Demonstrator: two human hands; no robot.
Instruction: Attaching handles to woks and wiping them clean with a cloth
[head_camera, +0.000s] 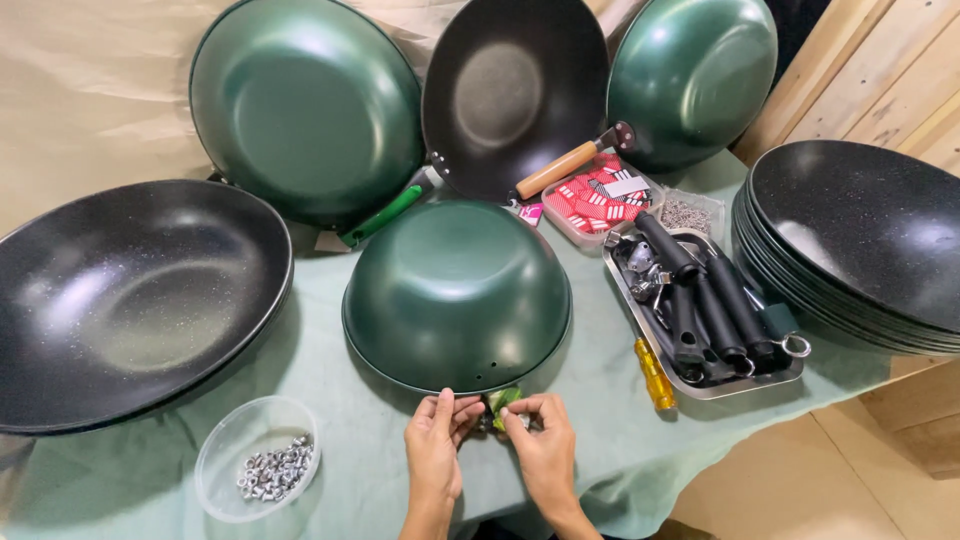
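**Small green part held at the rim of an upturned wok**

Both hands, left hand and right hand, pinch a small green part between fingertips, just at the near rim of the upturned green wok on the worktop. Judged risk: a slipping pinch could drop the part off the near edge, or a push could slide the wok into the tray of black handles.

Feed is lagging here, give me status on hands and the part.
Both hands, left and right, pinch a small green piece. Upturned green wok just beyond. Nothing between them.
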